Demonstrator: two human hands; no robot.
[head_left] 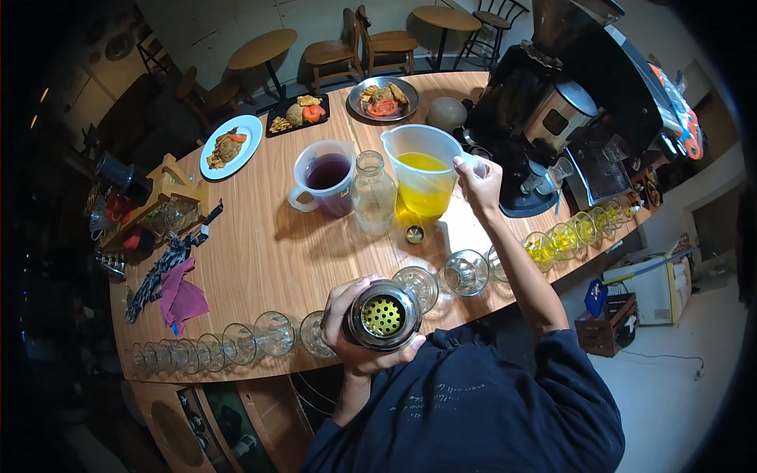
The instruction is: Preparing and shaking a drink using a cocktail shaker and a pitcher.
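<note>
The left hand (356, 327) has its grip closed round a metal shaker (384, 315) with a perforated strainer top showing yellow through the holes, held at the near edge of the curved wooden bench (260, 252), close to the body. The right hand (477, 183) is extended far and to the right, its grip closed on the handle of a clear pitcher of yellow liquid (423, 177), which stands on the bench. Just left of that pitcher stands an empty glass bottle (372, 193), and left of it a second pitcher holding dark purple liquid (326, 180). A small metal cap (415, 233) lies near the base of the yellow pitcher. Along the near rim runs a row of empty glasses (236, 339) to the left of the shaker; two more empty glasses (445, 277) stand just right of it, directly beneath the outstretched forearm. Further right, a line of glasses filled with yellow liquid (576, 232) follows the rim. A black coffee grinder (524, 118) stands immediately beyond the right hand (limited clearance there). On the far side sit three plates of food (300, 118). A magenta cloth (183, 296) lies at the left, well apart from both hands.
</note>
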